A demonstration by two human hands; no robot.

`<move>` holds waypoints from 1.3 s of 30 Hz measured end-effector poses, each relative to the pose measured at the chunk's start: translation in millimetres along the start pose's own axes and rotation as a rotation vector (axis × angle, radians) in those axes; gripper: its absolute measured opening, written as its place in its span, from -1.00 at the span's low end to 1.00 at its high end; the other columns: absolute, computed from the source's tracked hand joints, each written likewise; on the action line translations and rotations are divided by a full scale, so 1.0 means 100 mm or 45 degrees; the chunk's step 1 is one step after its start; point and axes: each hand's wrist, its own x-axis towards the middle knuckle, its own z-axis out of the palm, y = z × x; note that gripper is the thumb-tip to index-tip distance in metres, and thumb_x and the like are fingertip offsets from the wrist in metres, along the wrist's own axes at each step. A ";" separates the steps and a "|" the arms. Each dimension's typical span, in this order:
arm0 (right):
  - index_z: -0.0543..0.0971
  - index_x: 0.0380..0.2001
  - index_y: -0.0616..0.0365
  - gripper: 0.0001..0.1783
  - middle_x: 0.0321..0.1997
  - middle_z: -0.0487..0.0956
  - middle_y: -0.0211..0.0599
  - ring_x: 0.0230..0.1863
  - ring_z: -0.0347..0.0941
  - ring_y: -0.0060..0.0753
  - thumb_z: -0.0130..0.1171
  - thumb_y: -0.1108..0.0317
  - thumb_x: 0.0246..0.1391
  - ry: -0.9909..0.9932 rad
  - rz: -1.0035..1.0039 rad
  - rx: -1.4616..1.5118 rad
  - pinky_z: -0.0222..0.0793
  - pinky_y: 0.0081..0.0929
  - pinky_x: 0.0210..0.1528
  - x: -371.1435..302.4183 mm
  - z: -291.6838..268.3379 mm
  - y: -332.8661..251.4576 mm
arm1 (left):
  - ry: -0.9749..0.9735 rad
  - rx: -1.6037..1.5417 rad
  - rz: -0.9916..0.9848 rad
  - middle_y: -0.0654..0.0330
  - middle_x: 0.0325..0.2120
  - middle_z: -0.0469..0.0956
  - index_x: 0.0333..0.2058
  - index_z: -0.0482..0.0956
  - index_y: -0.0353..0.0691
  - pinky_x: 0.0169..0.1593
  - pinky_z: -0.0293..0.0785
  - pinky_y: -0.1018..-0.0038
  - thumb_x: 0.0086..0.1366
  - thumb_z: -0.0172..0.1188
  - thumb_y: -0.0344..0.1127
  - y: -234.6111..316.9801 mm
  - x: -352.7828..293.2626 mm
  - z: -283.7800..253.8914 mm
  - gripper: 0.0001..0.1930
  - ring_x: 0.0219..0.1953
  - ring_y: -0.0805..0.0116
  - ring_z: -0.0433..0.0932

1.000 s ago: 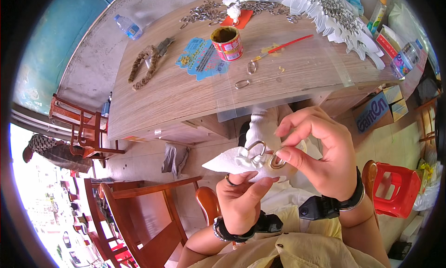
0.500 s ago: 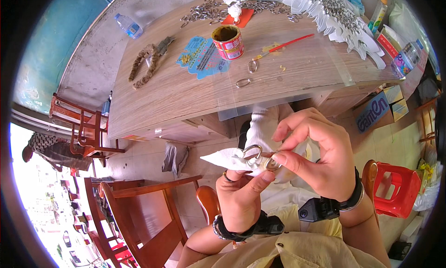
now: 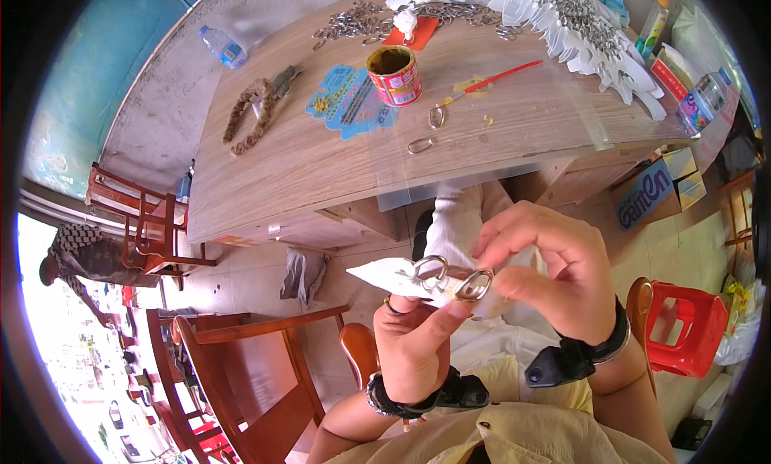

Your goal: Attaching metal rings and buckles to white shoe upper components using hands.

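My left hand (image 3: 414, 339) pinches a white, pointed strip of cloth-like material (image 3: 377, 276) between thumb and fingers, the thumb pressed on top near its right end and the fingers bent beneath. The strip is held above my lap, in front of the near edge of the wood-grain table (image 3: 297, 171), its tip pointing left. On it stands a silver oval metal ring (image 3: 434, 257); a second silver oval ring (image 3: 475, 300) sits at its right end, just beyond my left thumb. My right hand (image 3: 558, 275) is beside that second ring, thumb and forefinger parted, the other fingers curled loosely; I cannot tell whether my thumb brushes the metal. On the table ahead, two loose oval metal rings (image 3: 419, 153) lie on a clear plastic sheet (image 3: 514, 147), with a thin red-handled brush (image 3: 506, 75) beyond them. Left of the brush stands an open red-and-white tin (image 3: 397, 86), with a blue scalloped card (image 3: 353, 114) to its left. Farther off lie a heap of metal rings (image 3: 349, 20) and, to the right, a white bunch of ring-studded pieces (image 3: 526, 14).
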 end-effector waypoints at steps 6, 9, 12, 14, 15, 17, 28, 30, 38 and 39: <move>0.52 -0.17 0.28 -0.79 -0.36 0.55 -0.41 -0.43 0.48 -0.64 0.05 0.37 0.23 -0.277 0.636 0.581 0.43 -0.66 -0.44 0.04 -0.19 0.00 | 0.147 0.119 -0.110 0.24 -0.17 0.50 -0.16 0.56 -0.27 0.03 0.43 0.33 0.06 0.22 -0.55 0.04 0.03 0.17 -0.70 -0.14 0.32 0.54; 0.53 -0.17 0.28 -0.80 -0.39 0.55 -0.42 -0.42 0.50 -0.64 0.04 0.38 0.24 -0.498 0.772 0.557 0.44 -0.66 -0.44 0.06 -0.26 0.06 | 0.085 0.179 -0.213 0.28 -0.18 0.45 -0.18 0.57 -0.29 0.04 0.43 0.32 0.05 0.23 -0.54 0.02 0.01 0.12 -0.71 -0.13 0.33 0.53; 0.53 -0.10 0.29 -0.76 -0.37 0.58 -0.38 -0.40 0.51 -0.62 0.06 0.42 0.21 -0.633 0.864 0.646 0.49 -0.64 -0.44 0.04 -0.32 0.11 | 0.048 0.245 -0.264 0.24 -0.16 0.46 -0.20 0.58 -0.30 0.00 0.45 0.34 0.03 0.27 -0.59 0.01 -0.02 0.07 -0.70 -0.14 0.33 0.54; 0.53 -0.07 0.29 -0.74 -0.34 0.59 -0.36 -0.39 0.52 -0.61 0.06 0.43 0.20 -0.695 0.900 0.674 0.51 -0.64 -0.44 0.03 -0.35 0.13 | 0.057 0.252 -0.286 0.19 -0.13 0.46 -0.20 0.58 -0.31 -0.02 0.47 0.34 0.00 0.30 -0.63 0.01 -0.04 0.06 -0.68 -0.17 0.31 0.56; 0.52 -0.06 0.29 -0.73 -0.33 0.59 -0.35 -0.38 0.52 -0.60 0.06 0.43 0.20 -0.712 0.909 0.674 0.51 -0.64 -0.45 0.03 -0.36 0.14 | 0.043 0.267 -0.273 0.19 -0.13 0.46 -0.20 0.58 -0.31 -0.01 0.47 0.34 0.00 0.30 -0.62 0.01 -0.04 0.07 -0.68 -0.17 0.30 0.56; 0.52 -0.04 0.29 -0.72 -0.32 0.59 -0.35 -0.38 0.53 -0.60 0.06 0.44 0.20 -0.743 0.911 0.681 0.51 -0.65 -0.46 0.03 -0.38 0.16 | 0.014 0.298 -0.246 0.19 -0.13 0.47 -0.20 0.58 -0.31 0.00 0.47 0.32 0.00 0.31 -0.61 0.00 -0.03 0.08 -0.68 -0.17 0.30 0.56; 0.46 -0.10 0.23 -0.74 -0.27 0.52 -0.44 -0.37 0.50 -0.66 0.13 0.33 0.19 -0.816 0.937 0.720 0.47 -0.70 -0.51 0.04 -0.39 0.14 | -0.165 0.396 -0.178 0.28 -0.16 0.39 -0.16 0.64 -0.29 0.01 0.33 0.50 0.04 0.33 -0.64 0.00 0.01 0.00 -0.67 -0.09 0.46 0.38; 0.44 -0.08 0.22 -0.72 -0.26 0.51 -0.44 -0.37 0.50 -0.66 0.13 0.33 0.19 -0.811 0.909 0.732 0.47 -0.70 -0.52 0.04 -0.39 0.15 | -0.170 0.425 -0.171 0.28 -0.17 0.39 -0.18 0.65 -0.28 0.01 0.32 0.51 0.02 0.35 -0.63 0.00 0.02 0.00 -0.67 -0.08 0.46 0.36; 0.36 -0.01 0.39 -0.61 -0.30 0.53 -0.26 -0.48 0.51 -0.57 0.16 0.42 0.13 -0.859 0.988 0.728 0.47 -0.69 -0.52 0.08 -0.39 0.16 | -0.172 0.517 -0.115 0.27 -0.10 0.35 -0.18 0.64 -0.27 0.01 0.39 0.51 -0.01 0.36 -0.66 0.03 0.01 0.02 -0.64 -0.09 0.46 0.39; 0.36 -0.01 0.39 -0.60 -0.30 0.53 -0.27 -0.48 0.51 -0.58 0.16 0.42 0.14 -0.866 0.998 0.740 0.47 -0.69 -0.52 0.08 -0.40 0.15 | -0.184 0.514 -0.102 0.26 -0.09 0.34 -0.18 0.63 -0.28 0.00 0.41 0.51 -0.01 0.35 -0.67 0.02 0.01 0.01 -0.64 -0.09 0.46 0.40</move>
